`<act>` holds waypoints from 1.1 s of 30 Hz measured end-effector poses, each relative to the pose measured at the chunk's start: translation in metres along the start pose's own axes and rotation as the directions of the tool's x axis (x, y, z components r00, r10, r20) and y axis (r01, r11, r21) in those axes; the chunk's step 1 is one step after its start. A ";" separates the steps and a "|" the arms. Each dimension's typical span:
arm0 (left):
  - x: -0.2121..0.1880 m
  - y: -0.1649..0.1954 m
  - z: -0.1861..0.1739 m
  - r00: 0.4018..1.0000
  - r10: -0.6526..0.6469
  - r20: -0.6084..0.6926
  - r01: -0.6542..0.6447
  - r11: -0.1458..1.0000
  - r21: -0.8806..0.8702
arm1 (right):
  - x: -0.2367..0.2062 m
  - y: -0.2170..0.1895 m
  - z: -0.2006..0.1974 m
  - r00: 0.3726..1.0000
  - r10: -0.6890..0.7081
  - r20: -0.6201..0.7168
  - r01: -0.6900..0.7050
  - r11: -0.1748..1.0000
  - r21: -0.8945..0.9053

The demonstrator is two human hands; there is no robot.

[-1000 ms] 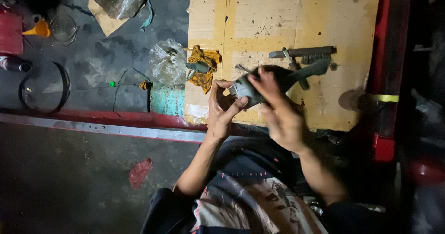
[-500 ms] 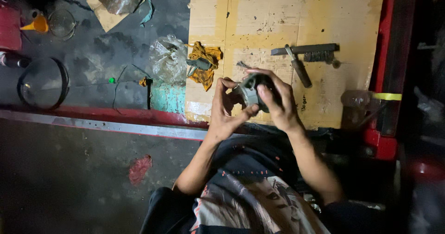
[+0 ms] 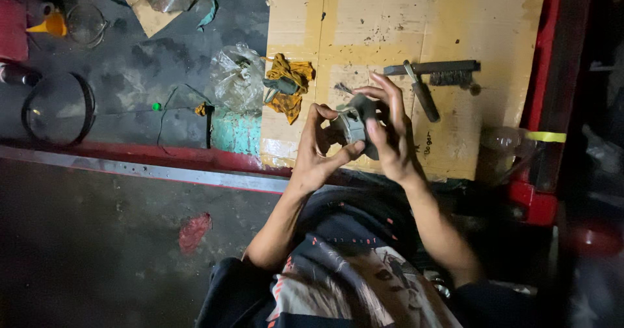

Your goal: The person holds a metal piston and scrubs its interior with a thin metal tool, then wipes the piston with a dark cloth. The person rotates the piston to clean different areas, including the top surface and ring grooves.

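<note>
Head view, looking down: both hands hold one small grey metal part above the near edge of a cardboard sheet laid as the work surface. The left hand closes on the part from the left, thumb under its lower edge and fingers curled over the top. The right hand closes on it from the right, with the upper fingers raised and partly spread above it. What exactly the part is cannot be told; it is dim and half covered.

Judged from this hold, the step is turning or inspecting the part in hand. To do it well:
- Keep the left-hand grip as the fixed support and let the right fingers do the turning.
- Keep the part over the cardboard sheet, so that anything dropped lands there and not on the dark floor.
- Keep the thumbs off any sharp edge; lighting is poor.

A wire brush and a flat-bladed tool lie just beyond the right hand. A yellow rag lies at the sheet's left edge, beside a crumpled clear plastic bag.
</note>
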State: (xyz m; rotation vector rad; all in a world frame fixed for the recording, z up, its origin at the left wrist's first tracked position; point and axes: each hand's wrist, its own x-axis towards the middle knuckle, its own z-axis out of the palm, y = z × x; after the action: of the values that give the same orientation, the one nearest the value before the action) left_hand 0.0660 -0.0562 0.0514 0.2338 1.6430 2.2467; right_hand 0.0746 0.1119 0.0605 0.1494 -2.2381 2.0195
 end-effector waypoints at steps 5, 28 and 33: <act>-0.002 -0.005 0.004 0.999 0.031 -0.007 -0.031 0.999 0.010 | 0.004 -0.005 -0.008 0.992 0.129 0.008 -0.129 0.990 -0.051; 0.011 -0.004 -0.023 0.894 -0.412 0.178 0.427 0.662 -0.616 | -0.020 0.121 -0.031 0.988 -0.157 0.000 0.137 0.865 -0.483; 0.011 -0.006 -0.026 0.956 -0.280 0.089 0.277 0.754 -0.596 | -0.021 0.122 -0.031 0.950 0.123 -0.289 -0.150 0.986 -0.074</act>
State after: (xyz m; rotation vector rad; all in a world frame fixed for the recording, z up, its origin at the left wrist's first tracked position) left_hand 0.0483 -0.0742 0.0371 -0.1751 0.8041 2.3844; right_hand 0.0774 0.1556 -0.0599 -0.2945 -2.2064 1.8517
